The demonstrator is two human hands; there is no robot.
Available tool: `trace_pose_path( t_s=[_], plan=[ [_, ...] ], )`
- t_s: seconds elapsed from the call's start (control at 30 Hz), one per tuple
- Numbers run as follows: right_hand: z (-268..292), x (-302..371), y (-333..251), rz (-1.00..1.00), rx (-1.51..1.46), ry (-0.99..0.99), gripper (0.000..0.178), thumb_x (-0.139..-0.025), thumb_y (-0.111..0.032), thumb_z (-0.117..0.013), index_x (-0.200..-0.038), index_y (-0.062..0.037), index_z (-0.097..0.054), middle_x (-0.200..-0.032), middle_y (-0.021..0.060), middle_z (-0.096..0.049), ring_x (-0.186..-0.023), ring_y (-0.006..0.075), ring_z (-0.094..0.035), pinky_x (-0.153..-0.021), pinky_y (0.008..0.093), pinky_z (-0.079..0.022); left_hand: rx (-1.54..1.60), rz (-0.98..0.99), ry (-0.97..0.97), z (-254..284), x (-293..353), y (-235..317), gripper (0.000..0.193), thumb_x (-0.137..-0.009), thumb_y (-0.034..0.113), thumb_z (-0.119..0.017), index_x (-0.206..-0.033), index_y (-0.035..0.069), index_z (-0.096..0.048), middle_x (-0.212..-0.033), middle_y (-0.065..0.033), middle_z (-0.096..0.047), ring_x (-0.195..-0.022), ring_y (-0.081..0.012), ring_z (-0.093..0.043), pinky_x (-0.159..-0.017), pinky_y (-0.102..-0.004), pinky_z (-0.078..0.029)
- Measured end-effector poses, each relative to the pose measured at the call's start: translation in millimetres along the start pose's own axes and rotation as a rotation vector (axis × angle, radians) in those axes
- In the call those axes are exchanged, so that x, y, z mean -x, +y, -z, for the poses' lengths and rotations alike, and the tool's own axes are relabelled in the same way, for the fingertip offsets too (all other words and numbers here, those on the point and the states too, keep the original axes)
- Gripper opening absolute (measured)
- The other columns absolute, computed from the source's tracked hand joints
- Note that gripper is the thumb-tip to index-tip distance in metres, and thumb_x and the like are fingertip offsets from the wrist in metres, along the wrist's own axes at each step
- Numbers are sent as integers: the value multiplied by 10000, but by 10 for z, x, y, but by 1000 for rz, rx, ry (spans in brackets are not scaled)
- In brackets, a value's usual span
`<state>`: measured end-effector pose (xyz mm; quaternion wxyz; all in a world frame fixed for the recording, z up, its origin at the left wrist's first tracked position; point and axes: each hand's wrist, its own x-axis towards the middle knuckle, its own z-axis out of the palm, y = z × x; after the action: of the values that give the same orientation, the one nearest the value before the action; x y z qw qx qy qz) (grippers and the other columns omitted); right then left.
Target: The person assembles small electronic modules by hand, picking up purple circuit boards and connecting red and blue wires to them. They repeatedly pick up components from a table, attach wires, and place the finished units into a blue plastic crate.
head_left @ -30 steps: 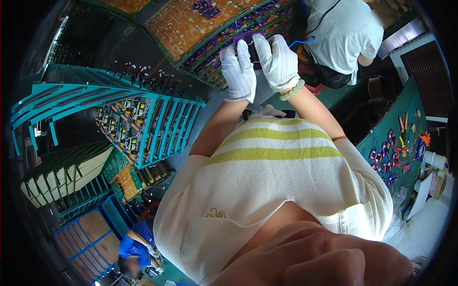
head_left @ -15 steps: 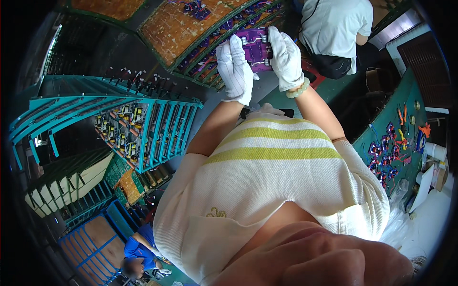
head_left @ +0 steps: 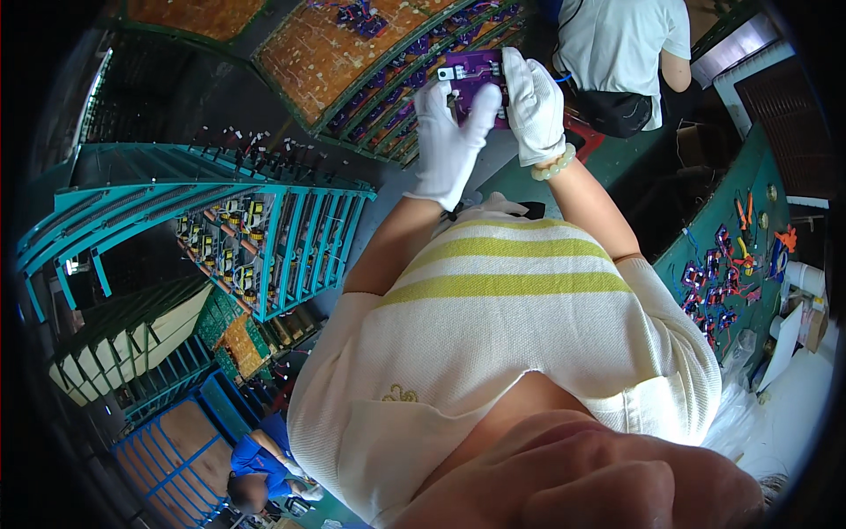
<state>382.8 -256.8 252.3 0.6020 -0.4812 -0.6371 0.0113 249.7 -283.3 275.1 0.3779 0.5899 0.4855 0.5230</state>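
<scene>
A purple circuit board with small silver and white parts is held up in front of me at the top middle. My right hand, in a white glove with a pale green bead bracelet above it, is closed on the board's right edge. My left hand, also gloved in white, is at the lower left of the board. Its thumb and fingers are spread apart, and one digit crosses in front of the board. Whether the left fingertips press on the board I cannot tell.
Beyond the board stands a rack with purple boards on its tiers. A teal rack with coils is at left. A green table at right bears boards and tools. A person in white sits ahead; one in blue works lower left.
The purple circuit board has been turned and shows different parts. My left hand has loosened from its left edge and spread its fingers lower down. The right hand stays closed on it.
</scene>
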Motion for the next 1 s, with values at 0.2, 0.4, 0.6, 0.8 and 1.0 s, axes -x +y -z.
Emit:
trace_pose_path(
  t_s=[0.2,0.4,0.6,0.8,1.0],
  plan=[
    [15,115,122,108,128,-105,315,-859,-45,-495,-1156,-17,-593,-938,190,-633,-806,355,-616,-687,347,-505,122,377,-101,77,25,110,379,-930,393,-559,-1098,55,-516,-664,-48,-511,-430,-133,-515,-348,-278,-396],
    [-40,176,182,-317,-198,-100,250,-910,-123,-494,-1114,-30,-603,-861,89,-638,-667,195,-592,-585,277,-475,399,374,-90,62,112,143,283,-985,363,-456,-984,81,-477,-639,-33,-541,-356,-117,-482,-281,-233,-360],
    [23,185,-51,-923,-934,-3,264,-965,-275,-514,-936,-42,-634,-768,-25,-601,-593,10,-486,-501,188,-381,428,346,-41,-71,197,193,366,-992,439,-389,-991,81,-463,-585,-41,-520,-358,-124,-474,-306,-231,-367],
    [314,189,89,-445,-342,-93,192,-911,-217,-596,-972,-37,-625,-873,92,-618,-838,229,-595,-769,331,-468,342,355,-131,-154,253,284,358,-996,420,-391,-963,69,-453,-593,-67,-504,-358,-148,-462,-309,-255,-354],
    [960,383,139,-134,-306,-324,595,-800,-236,-737,-1298,-47,-471,-1280,170,-529,-1217,308,-473,-996,370,-401,651,795,-509,-209,134,203,418,-968,483,-421,-855,106,-563,-484,-33,-445,-266,-136,-346,-250,-254,-276]
  ],
)
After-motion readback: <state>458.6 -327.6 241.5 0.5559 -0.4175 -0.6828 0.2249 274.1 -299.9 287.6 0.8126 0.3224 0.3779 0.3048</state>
